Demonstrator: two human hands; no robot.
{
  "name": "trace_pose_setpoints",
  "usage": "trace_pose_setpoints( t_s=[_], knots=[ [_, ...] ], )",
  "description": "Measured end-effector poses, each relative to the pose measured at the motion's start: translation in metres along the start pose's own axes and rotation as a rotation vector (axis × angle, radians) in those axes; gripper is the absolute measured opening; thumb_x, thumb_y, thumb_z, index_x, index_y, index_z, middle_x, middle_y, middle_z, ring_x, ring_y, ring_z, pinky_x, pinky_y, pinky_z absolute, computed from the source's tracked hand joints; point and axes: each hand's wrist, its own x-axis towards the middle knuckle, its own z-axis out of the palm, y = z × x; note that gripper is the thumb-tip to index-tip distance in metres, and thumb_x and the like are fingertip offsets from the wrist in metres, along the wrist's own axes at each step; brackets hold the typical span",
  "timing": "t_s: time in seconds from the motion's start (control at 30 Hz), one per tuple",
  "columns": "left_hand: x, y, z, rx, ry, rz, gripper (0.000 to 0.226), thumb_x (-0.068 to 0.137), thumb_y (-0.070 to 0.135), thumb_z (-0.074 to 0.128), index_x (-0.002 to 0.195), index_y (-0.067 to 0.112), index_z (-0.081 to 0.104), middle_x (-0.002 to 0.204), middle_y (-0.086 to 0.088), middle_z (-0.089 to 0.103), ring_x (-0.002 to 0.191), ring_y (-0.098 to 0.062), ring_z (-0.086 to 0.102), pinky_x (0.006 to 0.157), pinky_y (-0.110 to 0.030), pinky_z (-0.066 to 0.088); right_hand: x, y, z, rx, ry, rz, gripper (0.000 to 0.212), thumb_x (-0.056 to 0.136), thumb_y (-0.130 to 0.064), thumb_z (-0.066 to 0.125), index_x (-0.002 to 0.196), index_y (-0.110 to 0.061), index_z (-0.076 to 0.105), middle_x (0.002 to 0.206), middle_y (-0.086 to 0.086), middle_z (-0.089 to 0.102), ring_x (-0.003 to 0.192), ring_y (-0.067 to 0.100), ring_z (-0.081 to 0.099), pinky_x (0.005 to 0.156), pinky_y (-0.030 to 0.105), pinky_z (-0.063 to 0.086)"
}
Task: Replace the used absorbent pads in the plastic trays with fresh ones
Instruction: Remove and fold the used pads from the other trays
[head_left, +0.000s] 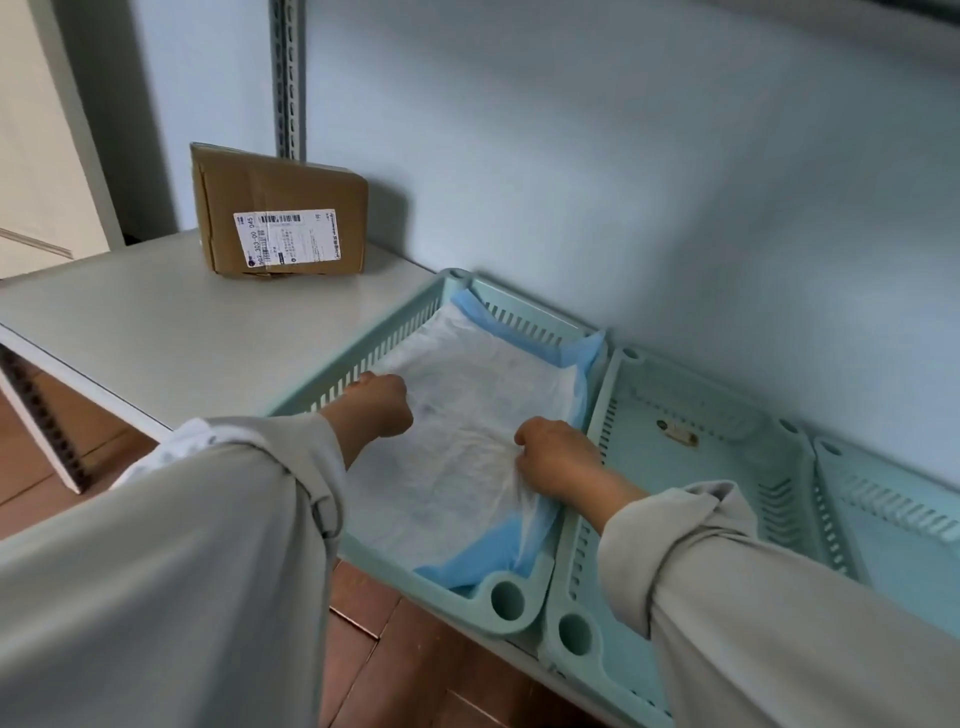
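Right now the right hand (558, 457) is curling its fingers (524, 441) into the white absorbent pad with a blue plastic backing (467, 415), bunching the sheet into wrinkles near its right edge. Over at the pad's left edge, the left hand (382, 402) is lying knuckles-up with its fingers (363, 382) bent down beside the slotted wall; whether they are pinching the sheet or only pressing on it cannot be told. Both forearms are reaching in from below in pushed-up, pale grey-beige sleeves (779, 597).

That pad is lying inside the leftmost pale mint-green slotted plastic tray (511, 597), its blue border riding up the far wall and spilling over at the near right corner. Touching it on the right is sitting a second mint-green slotted plastic tray (576, 631), holding no pad, with a small oblong label on its floor whose writing is too small to read. A third mint-green tray (883, 499) is showing at the right edge.

All three trays are resting on a pale grey shelf (156, 332) against a light blue wall (623, 156). Well to the left stands a brown cardboard box (280, 182) bearing a white shipping label (285, 239) with a barcode; along its edge digits seem to read "303-00 045", the rest being blurred. Reddish-brown floor tiles (405, 649) are showing below the shelf.
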Motion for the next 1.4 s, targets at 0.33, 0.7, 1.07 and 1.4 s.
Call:
trace_pose_setpoints(
  t_s=[0.33,0.7,1.07,1.4],
  knots=[
    [0.019,0.002,0.008,-0.080,0.187,-0.076,0.043,0.095,0.015,0.046,0.135,0.003,0.036,0.139,-0.022,0.035,0.127,-0.040,0.041,0.105,-0.044,0.037,0.019,-0.006,0.013,-0.044,0.152,-0.016,0.018,0.091,-0.016,0.051,0.108,-0.014,0.057,0.113,0.009,0.061,0.103,0.028,0.059,0.075,0.029,0.040],
    [0.022,0.000,-0.011,-0.714,0.160,-0.088,0.019,0.081,0.019,0.068,0.075,0.004,0.058,0.080,-0.012,0.054,0.075,-0.026,0.054,0.074,-0.033,0.046,0.014,0.001,0.010,0.072,0.221,0.035,0.020,0.086,-0.032,0.055,0.099,-0.019,0.063,0.103,0.002,0.066,0.094,0.022,0.061,0.078,0.033,0.046],
    [-0.011,0.010,-0.043,-0.891,0.216,0.002,0.034,0.085,0.018,0.067,0.110,-0.004,0.060,0.098,-0.014,0.058,0.088,-0.026,0.054,0.077,-0.030,0.045,-0.009,0.005,-0.015,0.228,0.284,0.076,0.015,0.088,-0.032,0.053,0.096,-0.020,0.060,0.097,-0.001,0.065,0.089,0.020,0.061,0.070,0.031,0.045],
    [-0.035,0.020,-0.069,-1.130,-0.029,-0.029,0.040,0.083,0.009,0.069,0.120,0.003,0.056,0.088,-0.015,0.060,0.067,-0.023,0.056,0.069,-0.032,0.052,-0.019,0.018,-0.029,0.361,0.232,0.179,0.026,0.086,-0.018,0.054,0.110,-0.026,0.060,0.114,-0.002,0.064,0.104,0.020,0.060,0.085,0.032,0.050]
  ],
)
